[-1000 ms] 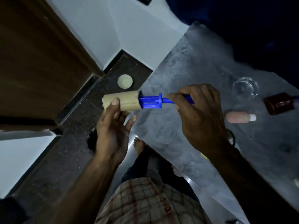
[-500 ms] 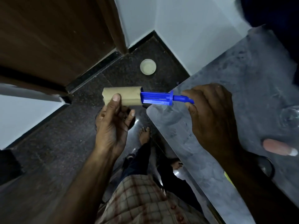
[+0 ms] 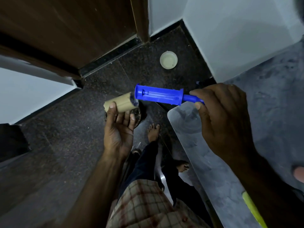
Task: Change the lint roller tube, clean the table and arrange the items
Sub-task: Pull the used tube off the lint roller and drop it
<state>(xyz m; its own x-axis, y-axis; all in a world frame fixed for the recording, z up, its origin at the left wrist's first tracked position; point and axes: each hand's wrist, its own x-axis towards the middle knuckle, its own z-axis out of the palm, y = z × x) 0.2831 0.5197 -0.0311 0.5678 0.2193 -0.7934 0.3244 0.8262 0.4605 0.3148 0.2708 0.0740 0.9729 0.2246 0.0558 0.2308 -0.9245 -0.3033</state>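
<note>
My left hand (image 3: 119, 127) grips a bare tan cardboard tube (image 3: 120, 102) over the dark floor, thumb on its near side. The tube is fully off the blue lint roller (image 3: 162, 97), whose bare ribbed spindle points left with its end cap just above the tube's right end. My right hand (image 3: 220, 119) pinches the roller's thin handle at the grey table's (image 3: 271, 99) left corner. The rest of the handle is hidden inside my fingers.
A round cream lid (image 3: 168, 60) lies on the dark speckled floor near the wall corner. A wooden door (image 3: 65, 30) stands at the upper left. My bare feet (image 3: 153, 131) are below the hands. A yellow object (image 3: 253, 209) and a pink item (image 3: 299, 173) rest at the table's right edge.
The cardboard tube has slid left off the blue spindle and now sits separate in my left hand. The view has swung left, away from the table's items.
</note>
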